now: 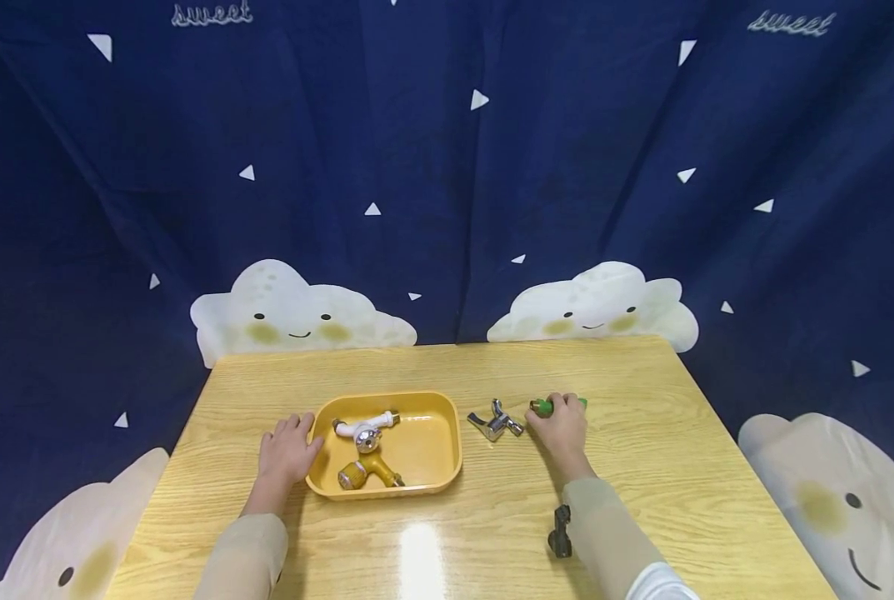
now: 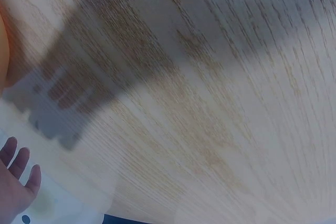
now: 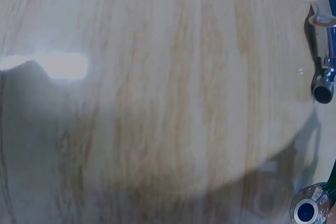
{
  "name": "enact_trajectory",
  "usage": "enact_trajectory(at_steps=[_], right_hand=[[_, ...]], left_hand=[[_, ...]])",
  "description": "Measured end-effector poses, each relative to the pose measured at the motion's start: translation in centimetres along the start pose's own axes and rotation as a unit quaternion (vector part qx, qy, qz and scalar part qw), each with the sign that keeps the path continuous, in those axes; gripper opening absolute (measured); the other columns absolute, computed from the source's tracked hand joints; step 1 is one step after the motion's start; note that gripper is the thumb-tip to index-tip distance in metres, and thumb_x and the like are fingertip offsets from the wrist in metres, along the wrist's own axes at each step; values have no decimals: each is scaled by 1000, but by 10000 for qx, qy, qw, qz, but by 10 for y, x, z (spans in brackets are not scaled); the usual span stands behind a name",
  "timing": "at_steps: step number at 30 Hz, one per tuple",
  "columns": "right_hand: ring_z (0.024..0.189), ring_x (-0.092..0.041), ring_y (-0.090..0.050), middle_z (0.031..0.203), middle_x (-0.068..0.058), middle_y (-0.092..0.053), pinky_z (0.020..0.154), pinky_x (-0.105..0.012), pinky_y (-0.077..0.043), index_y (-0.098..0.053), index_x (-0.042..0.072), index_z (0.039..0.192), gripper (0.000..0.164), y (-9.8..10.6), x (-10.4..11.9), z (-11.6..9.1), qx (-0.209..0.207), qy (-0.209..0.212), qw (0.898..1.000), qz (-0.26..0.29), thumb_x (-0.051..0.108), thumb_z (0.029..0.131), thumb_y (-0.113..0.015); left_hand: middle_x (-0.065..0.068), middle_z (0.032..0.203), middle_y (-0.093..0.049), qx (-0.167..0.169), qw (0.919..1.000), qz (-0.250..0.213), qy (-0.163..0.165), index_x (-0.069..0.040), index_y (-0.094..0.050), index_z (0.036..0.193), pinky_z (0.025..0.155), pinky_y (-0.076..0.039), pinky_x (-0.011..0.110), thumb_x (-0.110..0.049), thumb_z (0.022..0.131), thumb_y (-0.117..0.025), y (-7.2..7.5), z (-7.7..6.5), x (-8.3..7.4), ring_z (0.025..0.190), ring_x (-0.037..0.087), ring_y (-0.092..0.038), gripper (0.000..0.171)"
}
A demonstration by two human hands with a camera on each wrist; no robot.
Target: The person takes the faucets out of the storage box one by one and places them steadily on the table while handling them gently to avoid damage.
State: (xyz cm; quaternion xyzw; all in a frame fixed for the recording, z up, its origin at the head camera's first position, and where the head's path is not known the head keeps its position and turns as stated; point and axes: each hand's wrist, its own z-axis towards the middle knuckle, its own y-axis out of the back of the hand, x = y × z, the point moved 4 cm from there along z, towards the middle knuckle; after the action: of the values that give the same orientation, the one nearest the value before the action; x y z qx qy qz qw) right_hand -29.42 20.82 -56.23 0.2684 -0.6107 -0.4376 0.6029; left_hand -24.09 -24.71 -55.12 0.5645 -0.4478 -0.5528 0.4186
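My left hand [image 1: 289, 448] is at the left end of a yellow tray [image 1: 450, 417], its thumb on the rim and its fingers extended. In the left wrist view, the fingers of the left hand [image 2: 16, 182] look spread and hold nothing. Inside the tray lie a white tap [image 1: 362, 427] with a chrome knob and a yellow tap [image 1: 375, 468]. With its fingers bent over it, my right hand [image 1: 562, 429] grips a green tap [image 1: 542, 407], mostly hidden by the hand. A chrome tap [image 1: 496, 422] lies on the table between tray and right hand.
The light wooden table [image 1: 491, 533] carries everything. A dark blue curtain [image 1: 447, 167] with clouds and triangles hangs behind and beside it. A black clip-like device [image 1: 560, 533] is attached at the right sleeve.
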Motion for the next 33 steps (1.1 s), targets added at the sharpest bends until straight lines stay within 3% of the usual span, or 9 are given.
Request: enact_trajectory(at_steps=[7,18,25,33], right_hand=[[105,-38,-41,118,-24,-43,81,-50,-45,-55,-3,112,57,0,-5,0,-4,-33,9997,-261,39,74,-64],[100,-36,-43,115,-23,-43,76,-51,-43,-52,-1,115,57,-2,-10,2,494,-199,9967,-616,40,77,-62],[94,-34,-45,105,-21,-46,72,-49,-45,-54,-1,110,54,-5,-10,3,660,-70,9934,-931,42,79,-62],[102,-38,-45,108,-21,-49,75,-53,-44,-54,0,114,53,-4,-8,1,833,70,9903,-1114,42,82,-58]], left_hand=[[23,123,-46,2,10000,6,4,-3,-44,129,85,-33,59,-34,91,-45,1,-2,-1,113,41,-41,49],[22,119,-48,-25,10000,89,-21,-4,-45,126,82,-35,58,-34,91,-46,1,-1,-1,111,41,-43,47],[21,115,-49,-106,9999,85,-56,-4,-46,125,80,-35,57,-34,91,-47,-2,1,2,108,40,-44,46],[22,115,-49,-117,9999,66,-90,-3,-46,125,80,-36,58,-35,91,-46,-2,0,1,107,40,-45,47]])
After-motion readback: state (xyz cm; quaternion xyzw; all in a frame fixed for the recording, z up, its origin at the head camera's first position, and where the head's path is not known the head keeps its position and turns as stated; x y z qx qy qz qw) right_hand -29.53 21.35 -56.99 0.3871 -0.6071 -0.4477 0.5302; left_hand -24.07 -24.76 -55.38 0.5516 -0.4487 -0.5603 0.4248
